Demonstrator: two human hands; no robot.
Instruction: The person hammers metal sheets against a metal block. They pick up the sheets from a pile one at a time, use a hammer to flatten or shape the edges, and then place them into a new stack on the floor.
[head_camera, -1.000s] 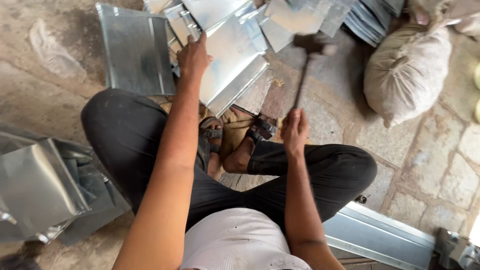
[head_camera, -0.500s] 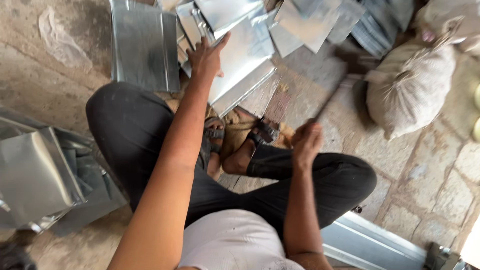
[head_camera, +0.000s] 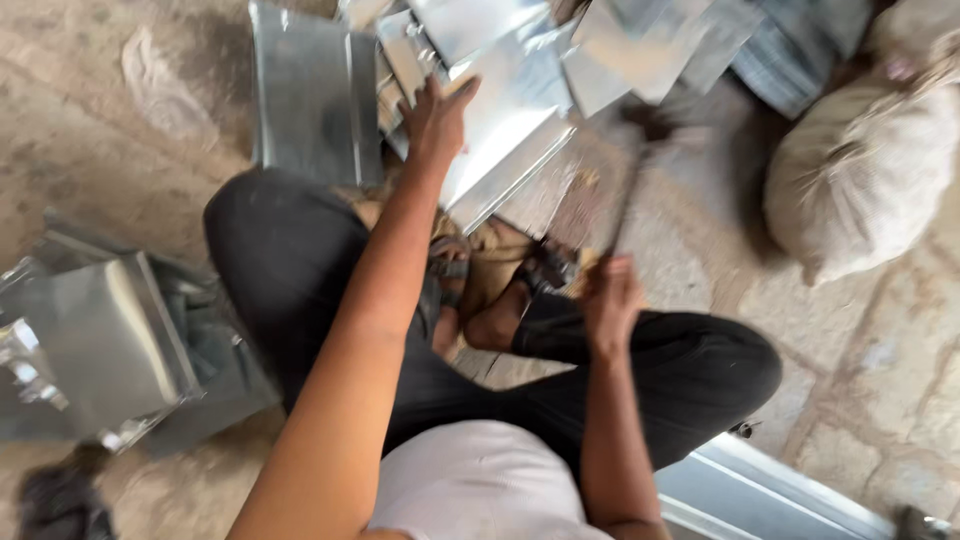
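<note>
The person sits cross-legged on a stone floor (head_camera: 880, 390), in black trousers and sandals, and the view looks down over both bare arms. The left hand (head_camera: 437, 120) reaches forward and lies flat, fingers spread, on a shiny metal sheet (head_camera: 510, 130) that rests on the ground just beyond the feet; it presses the sheet down and does not close around it. The right hand (head_camera: 610, 300) is closed in a fist around the thin handle of a hammer (head_camera: 635, 170), which slants up and away from the fist, its dark head blurred above the near edge of the sheet, slightly to the right of the left hand. More cut metal sheets (head_camera: 640, 40) lie overlapping behind the one being held, and a darker folded sheet (head_camera: 312, 95) stands to the left of them. A folded metal box shape (head_camera: 95, 340) sits beside the left knee, a stuffed pale sack (head_camera: 860, 170) lies to the right, and a long metal strip (head_camera: 760, 490) runs along the floor behind the right knee
</note>
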